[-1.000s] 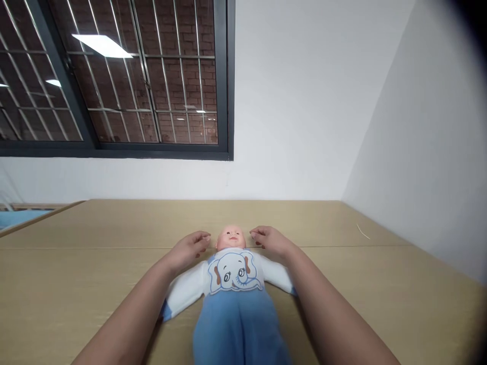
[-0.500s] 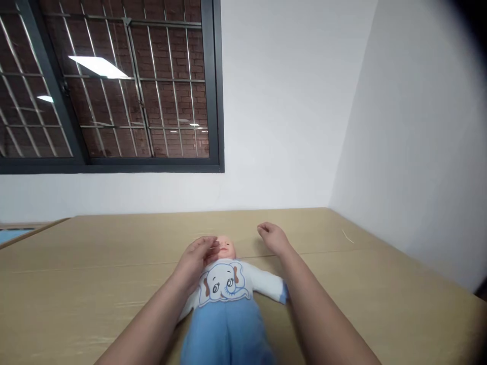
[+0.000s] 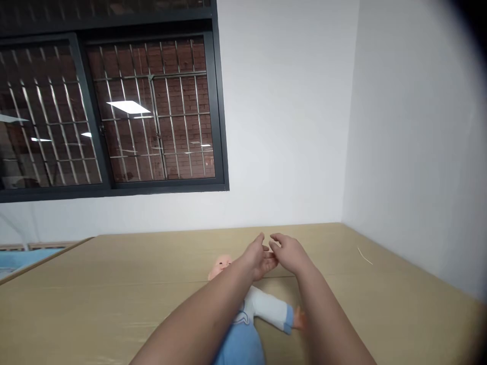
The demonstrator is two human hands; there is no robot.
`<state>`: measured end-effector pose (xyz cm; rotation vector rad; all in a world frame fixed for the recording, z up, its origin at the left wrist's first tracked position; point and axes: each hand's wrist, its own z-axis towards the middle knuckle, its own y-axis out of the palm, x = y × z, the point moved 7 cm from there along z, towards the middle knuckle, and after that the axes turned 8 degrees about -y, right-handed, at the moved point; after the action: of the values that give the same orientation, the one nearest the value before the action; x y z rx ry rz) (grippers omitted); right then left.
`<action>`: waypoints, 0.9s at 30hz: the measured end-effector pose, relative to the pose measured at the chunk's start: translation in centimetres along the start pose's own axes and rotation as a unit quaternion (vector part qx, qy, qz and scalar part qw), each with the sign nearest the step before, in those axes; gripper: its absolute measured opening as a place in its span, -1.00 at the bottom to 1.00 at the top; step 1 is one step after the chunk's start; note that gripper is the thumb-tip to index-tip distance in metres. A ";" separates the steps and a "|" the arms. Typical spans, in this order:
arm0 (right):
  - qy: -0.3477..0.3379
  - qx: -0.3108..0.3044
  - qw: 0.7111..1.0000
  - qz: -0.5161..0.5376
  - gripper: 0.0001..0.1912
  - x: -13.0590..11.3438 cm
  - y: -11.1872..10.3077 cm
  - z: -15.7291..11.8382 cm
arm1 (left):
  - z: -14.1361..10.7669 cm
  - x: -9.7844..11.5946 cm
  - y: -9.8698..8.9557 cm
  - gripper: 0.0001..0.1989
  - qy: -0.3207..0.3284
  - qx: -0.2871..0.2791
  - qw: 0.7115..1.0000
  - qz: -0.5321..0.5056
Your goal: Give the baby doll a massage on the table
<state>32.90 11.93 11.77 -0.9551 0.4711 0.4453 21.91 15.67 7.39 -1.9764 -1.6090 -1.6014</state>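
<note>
So both forearms come in from the bottom, and the left forearm (image 3: pixel 205 317) slants way more than the right forearm (image 3: pixel 330 314). The left hand (image 3: pixel 261 259) has its thumb up and fingers loosely bent toward the other one. The right hand (image 3: pixel 291 255) is kinda curled inward, back showing. They're super close, can't really tell if the fingertips touch.
</note>
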 end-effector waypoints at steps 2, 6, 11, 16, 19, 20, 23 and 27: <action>-0.016 -0.003 1.000 -0.001 -0.56 -1.5 -0.2 -0.1 | 1.1 -0.3 1.1 -0.40 -0.001 -0.023 1.000 -0.019; -0.032 0.013 0.998 -0.051 -0.52 -3.3 -1.2 -0.3 | 2.2 -1.1 2.3 -0.35 -0.004 -0.061 0.997 -0.054; -0.005 -0.034 0.996 -0.088 -0.55 -2.9 -0.8 -0.5 | 2.4 -1.3 1.9 -0.26 -0.010 -0.087 0.993 -0.085; -0.075 -0.067 0.993 -0.056 -0.64 -7.5 0.0 -1.6 | -0.4 0.8 -0.3 -0.26 0.017 -0.104 0.988 -0.112; -0.162 -0.092 0.982 -0.027 -0.73 -13.0 1.9 -3.4 | -2.9 1.6 -3.2 -0.28 0.022 -0.089 0.983 -0.156; -0.188 -0.102 0.977 -0.019 -0.75 -14.7 2.8 -4.1 | -3.7 1.9 -4.4 -0.26 0.035 -0.089 0.978 -0.185; -0.227 -0.120 0.966 -0.006 -0.56 -18.1 5.7 -5.9 | -5.7 2.3 -7.5 -0.19 0.104 -0.118 0.950 -0.271; -0.259 -0.183 0.948 -0.011 -0.30 -19.0 9.0 -7.1 | -7.0 1.7 -10.5 -0.21 0.119 -0.125 0.930 -0.325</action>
<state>11.18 7.58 12.97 -1.1465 -0.1067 0.7546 9.28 16.60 6.62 -1.3077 -2.1772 -2.2619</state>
